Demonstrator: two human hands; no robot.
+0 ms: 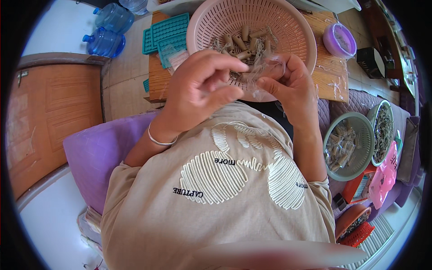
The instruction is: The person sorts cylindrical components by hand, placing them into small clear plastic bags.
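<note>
In the head view, pinches clear wrap (257, 72) between thumb and fingers of the right hand (291, 77), above the near side of the pink colander (297, 28), apparently to stop thin film from slipping and to have a catch below. Holds the left hand (202, 83) just beside, thumb and forefinger parted, other fingers loosely curled, seemingly gripping nothing, perhaps to leave room around the wrap. Cannot tell, given overlap and blur, whether touching the film with the left fingertips, nor whether enclosing anything in it. Has the brown tubes (240, 43) loose in the colander among dry, pale strands, likely for short reach and for containment by the high wall. Rests the colander on the wooden table (326, 67), straight ahead of the body, probably for easy access with both hands. Has teal trays (171, 28) at the left and a purple tub (330, 41) at the right edge, seemingly clear of both wrists. Has wrapped pieces (342, 148) in a green basket (368, 146) beside the right arm, well apart from the loose tubes, presumably against mixing.
</note>
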